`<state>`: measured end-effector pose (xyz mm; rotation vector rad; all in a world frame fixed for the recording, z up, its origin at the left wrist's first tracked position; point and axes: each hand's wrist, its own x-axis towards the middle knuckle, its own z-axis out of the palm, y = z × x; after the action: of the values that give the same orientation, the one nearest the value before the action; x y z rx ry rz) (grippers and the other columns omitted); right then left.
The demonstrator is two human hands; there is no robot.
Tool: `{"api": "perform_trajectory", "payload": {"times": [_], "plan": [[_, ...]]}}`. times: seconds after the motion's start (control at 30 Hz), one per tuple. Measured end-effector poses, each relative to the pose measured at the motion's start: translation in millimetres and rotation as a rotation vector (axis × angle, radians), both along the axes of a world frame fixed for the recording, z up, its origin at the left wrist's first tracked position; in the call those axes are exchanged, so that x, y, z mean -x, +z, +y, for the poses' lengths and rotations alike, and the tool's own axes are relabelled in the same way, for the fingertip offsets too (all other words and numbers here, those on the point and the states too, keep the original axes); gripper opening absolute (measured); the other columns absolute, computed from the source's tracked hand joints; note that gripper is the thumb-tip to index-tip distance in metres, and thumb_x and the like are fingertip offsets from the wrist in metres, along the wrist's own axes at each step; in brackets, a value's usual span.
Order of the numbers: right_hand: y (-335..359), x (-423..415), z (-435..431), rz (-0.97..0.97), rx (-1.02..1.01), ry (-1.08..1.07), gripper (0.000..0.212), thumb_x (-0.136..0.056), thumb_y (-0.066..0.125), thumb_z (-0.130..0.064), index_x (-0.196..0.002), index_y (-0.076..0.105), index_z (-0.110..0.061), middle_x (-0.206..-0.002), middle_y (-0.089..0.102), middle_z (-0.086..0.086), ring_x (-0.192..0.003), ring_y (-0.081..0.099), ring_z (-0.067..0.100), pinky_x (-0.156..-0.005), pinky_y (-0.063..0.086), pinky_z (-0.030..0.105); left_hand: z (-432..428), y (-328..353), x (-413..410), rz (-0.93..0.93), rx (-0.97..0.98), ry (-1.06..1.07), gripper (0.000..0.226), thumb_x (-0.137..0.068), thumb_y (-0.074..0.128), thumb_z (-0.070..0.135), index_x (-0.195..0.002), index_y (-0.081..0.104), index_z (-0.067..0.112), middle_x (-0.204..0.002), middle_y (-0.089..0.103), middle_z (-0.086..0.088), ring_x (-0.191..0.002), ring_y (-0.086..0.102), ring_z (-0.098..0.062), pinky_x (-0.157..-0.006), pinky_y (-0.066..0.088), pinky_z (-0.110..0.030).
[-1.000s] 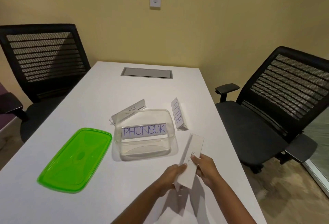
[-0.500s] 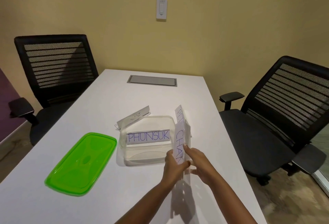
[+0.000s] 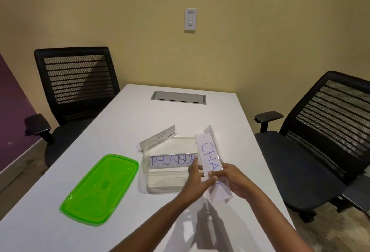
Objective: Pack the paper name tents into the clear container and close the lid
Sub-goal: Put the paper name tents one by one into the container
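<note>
You held the CHA tent (image 3: 210, 158) pinched between your left hand (image 3: 197, 179) and right hand (image 3: 233, 181), over the right rim of the clear container (image 3: 147, 171). The PHUNSUK tent (image 3: 172, 160) was already inside. Another tent (image 3: 158, 138) sat behind the container, unpacked, and the green lid (image 3: 100, 188) lay well left, still off.

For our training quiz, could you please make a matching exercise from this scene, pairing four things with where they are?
Things:
1. green lid
2. PHUNSUK name tent
3. CHA name tent
4. wall switch

Places:
A. held in both hands
B. flat on the table, left of the container
C. on the yellow wall
D. inside the clear container

Pairs: 1-B, 2-D, 3-A, 4-C
</note>
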<state>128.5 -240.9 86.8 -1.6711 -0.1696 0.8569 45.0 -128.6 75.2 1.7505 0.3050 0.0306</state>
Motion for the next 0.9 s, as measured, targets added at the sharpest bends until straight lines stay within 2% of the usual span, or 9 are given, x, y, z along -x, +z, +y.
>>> {"api": "perform_trajectory", "payload": {"times": [0.1,0.17,0.27,0.4,0.53,0.63,0.73,0.83,0.9], "plan": [[12,-8,6,-0.022,0.02,0.094,0.029,-0.081,0.06,0.003,-0.109,0.064,-0.005,-0.091,0.071,0.008,-0.074,0.067,0.02,-0.065,0.055,0.025,25,10,-10,-0.023,-0.217,0.081,0.087,-0.085,0.064,0.024,-0.148,0.006,0.01,-0.139,0.029,-0.012,-0.121,0.044,-0.02,-0.094,0.04,-0.024],[19,-14,11,-0.041,0.057,0.153,0.026,-0.082,0.06,0.002,-0.106,0.064,-0.006,-0.097,0.069,0.011,-0.079,0.065,0.022,-0.066,0.054,0.025,44,16,-15,-0.061,-0.38,0.11,0.084,-0.087,0.062,0.022,-0.149,0.006,0.009,-0.144,0.024,-0.013,-0.134,0.037,-0.024,-0.107,0.037,-0.031],[30,-22,20,-0.089,0.138,0.244,0.025,-0.081,0.061,0.002,-0.104,0.064,-0.007,-0.102,0.067,0.012,-0.079,0.064,0.02,-0.066,0.054,0.023,70,26,-21,-0.101,-0.612,0.1,0.087,-0.085,0.064,0.026,-0.15,0.007,0.009,-0.15,0.018,-0.013,-0.14,0.029,-0.026,-0.116,0.028,-0.038],[42,-31,32,-0.168,0.244,0.386,0.031,-0.081,0.061,0.001,-0.112,0.063,-0.003,-0.097,0.066,0.01,-0.076,0.061,0.016,-0.066,0.051,0.02,99,38,-29,-0.073,-0.813,-0.026,0.09,-0.082,0.066,0.032,-0.15,0.01,0.015,-0.154,0.014,-0.01,-0.145,0.019,-0.024,-0.118,0.02,-0.037],[51,-38,43,-0.217,0.338,0.503,0.027,-0.081,0.063,-0.005,-0.107,0.062,-0.009,-0.092,0.063,0.005,-0.076,0.058,0.015,-0.065,0.049,0.021,125,45,-34,0.018,-1.014,-0.207,0.089,-0.078,0.069,0.037,-0.149,0.019,0.015,-0.156,0.015,-0.01,-0.146,0.015,-0.024,-0.118,0.017,-0.035],[55,-46,53,-0.303,0.417,0.596,0.045,-0.073,0.065,-0.009,-0.117,0.06,-0.011,-0.101,0.063,0.006,-0.084,0.058,0.021,-0.069,0.048,0.026,141,46,-39,0.107,-1.05,-0.293,0.089,-0.075,0.072,0.038,-0.148,0.024,0.018,-0.152,0.03,-0.008,-0.142,0.025,-0.023,-0.115,0.023,-0.034],[57,-54,66,-0.401,0.457,0.662,0.046,-0.074,0.065,-0.005,-0.119,0.059,-0.012,-0.108,0.062,0.005,-0.091,0.058,0.024,-0.071,0.047,0.027,150,46,-46,0.217,-0.997,-0.344,0.08,-0.076,0.072,0.038,-0.143,0.034,0.022,-0.149,0.04,-0.002,-0.137,0.036,-0.02,-0.112,0.031,-0.033],[55,-65,84,-0.598,0.58,0.747,0.063,-0.073,0.069,-0.009,-0.132,0.048,-0.015,-0.134,0.053,0.005,-0.118,0.052,0.024,-0.095,0.044,0.031,155,43,-52,0.31,-1.019,-0.333,0.07,-0.076,0.071,0.04,-0.137,0.042,0.023,-0.14,0.049,-0.002,-0.13,0.045,-0.02,-0.104,0.037,-0.033],[51,-71,96,-0.703,0.648,0.788,0.066,-0.076,0.066,-0.007,-0.137,0.042,-0.018,-0.141,0.047,0.005,-0.125,0.045,0.024,-0.103,0.038,0.033,159,36,-56,0.349,-1.036,-0.33,0.068,-0.075,0.07,0.043,-0.134,0.045,0.021,-0.133,0.051,-0.006,-0.124,0.048,-0.022,-0.098,0.04,-0.033]]}}
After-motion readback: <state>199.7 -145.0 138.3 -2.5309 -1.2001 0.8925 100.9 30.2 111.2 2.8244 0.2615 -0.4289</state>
